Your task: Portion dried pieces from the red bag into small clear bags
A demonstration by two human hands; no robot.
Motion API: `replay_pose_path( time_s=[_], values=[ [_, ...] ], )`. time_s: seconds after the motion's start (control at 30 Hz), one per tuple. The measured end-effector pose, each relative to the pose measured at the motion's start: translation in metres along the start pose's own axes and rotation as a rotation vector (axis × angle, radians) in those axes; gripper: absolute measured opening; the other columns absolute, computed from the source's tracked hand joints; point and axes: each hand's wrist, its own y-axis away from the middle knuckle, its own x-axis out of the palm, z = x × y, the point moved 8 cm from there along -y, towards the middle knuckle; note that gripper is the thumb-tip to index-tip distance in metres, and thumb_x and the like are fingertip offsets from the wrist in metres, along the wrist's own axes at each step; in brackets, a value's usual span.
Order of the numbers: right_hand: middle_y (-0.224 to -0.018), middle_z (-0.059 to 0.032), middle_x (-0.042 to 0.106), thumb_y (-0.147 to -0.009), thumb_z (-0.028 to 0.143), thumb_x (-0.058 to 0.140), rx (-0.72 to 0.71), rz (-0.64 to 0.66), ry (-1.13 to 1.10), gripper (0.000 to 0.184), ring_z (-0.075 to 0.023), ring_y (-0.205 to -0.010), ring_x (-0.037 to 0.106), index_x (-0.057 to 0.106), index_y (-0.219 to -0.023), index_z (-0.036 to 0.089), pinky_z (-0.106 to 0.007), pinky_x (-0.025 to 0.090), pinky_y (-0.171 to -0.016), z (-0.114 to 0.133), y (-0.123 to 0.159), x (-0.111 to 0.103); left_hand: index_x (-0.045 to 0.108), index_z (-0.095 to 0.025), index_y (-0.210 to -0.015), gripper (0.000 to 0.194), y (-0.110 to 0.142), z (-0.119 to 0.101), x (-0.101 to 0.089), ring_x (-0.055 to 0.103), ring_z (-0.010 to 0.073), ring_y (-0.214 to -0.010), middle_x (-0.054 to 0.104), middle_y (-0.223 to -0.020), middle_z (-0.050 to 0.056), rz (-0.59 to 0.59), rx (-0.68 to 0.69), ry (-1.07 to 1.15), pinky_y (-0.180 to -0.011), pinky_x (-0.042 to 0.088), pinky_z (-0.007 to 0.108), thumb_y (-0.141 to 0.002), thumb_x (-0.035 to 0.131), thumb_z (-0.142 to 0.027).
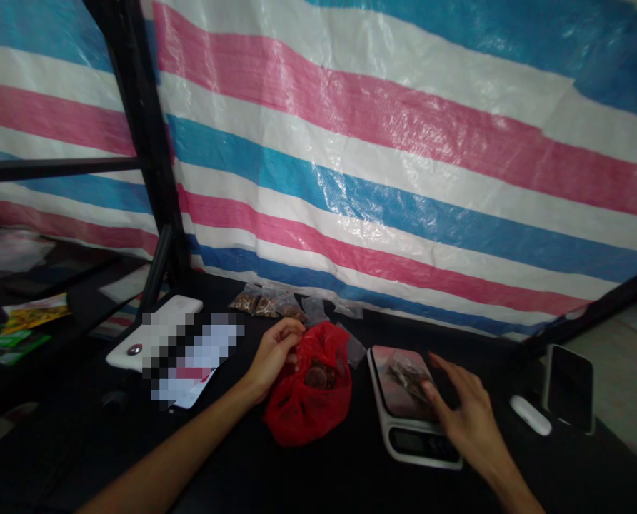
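Observation:
My left hand (273,355) grips the rim of a red plastic bag (308,396) holding dark brown pieces, on a black table. My right hand (465,410) hovers over a small white kitchen scale (388,414), fingers spread, its fingertips touching a small clear packet (408,371) with brown contents that lies on the scale's platform.
Several small filled clear packets (268,303) and empty ones (348,309) lie by the striped tarp wall (404,178). A white device (155,328) and papers sit at left. A phone (568,385) and a white oblong object (530,414) are at right. A black frame post (147,143) stands at left.

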Motion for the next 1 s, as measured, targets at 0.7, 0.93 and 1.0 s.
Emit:
replay_pose_path(
  time_s=[0.7,0.93,1.0],
  values=[
    [-0.103,-0.0040,0.073,-0.087,0.022,0.067,-0.288,0.357,-0.349,0.020,-0.0253,-0.097,0.066,0.067,-0.107,0.025,-0.040,0.050,-0.089,0.179,-0.049,0.065,0.060,-0.020,-0.080,0.013,-0.005,-0.030,-0.025,0.049,0.0113,-0.052,0.054,-0.067,-0.005,-0.148,0.256,-0.168,-0.049,0.041,0.022,-0.074,0.061,-0.032],
    [-0.106,-0.0047,0.073,-0.094,0.030,0.058,-0.133,0.340,-0.489,0.017,-0.0239,-0.099,0.067,0.063,-0.109,0.024,-0.038,0.052,-0.089,0.190,-0.059,0.086,0.066,-0.024,-0.123,0.042,0.014,-0.042,0.010,0.054,0.0269,-0.120,0.064,-0.123,0.009,0.238,0.499,-0.507,-0.109,0.041,0.043,-0.081,0.068,-0.032],
    [-0.116,-0.0067,0.071,-0.093,0.027,0.057,-0.177,0.384,-0.535,0.023,-0.0240,-0.107,0.066,0.061,-0.116,0.024,-0.040,0.051,-0.096,0.198,-0.054,0.092,0.068,-0.025,-0.120,0.034,0.010,-0.033,0.008,0.055,0.0258,-0.118,0.066,-0.120,0.009,0.207,0.453,-0.532,-0.109,0.042,0.043,-0.089,0.064,-0.037]
  ],
)
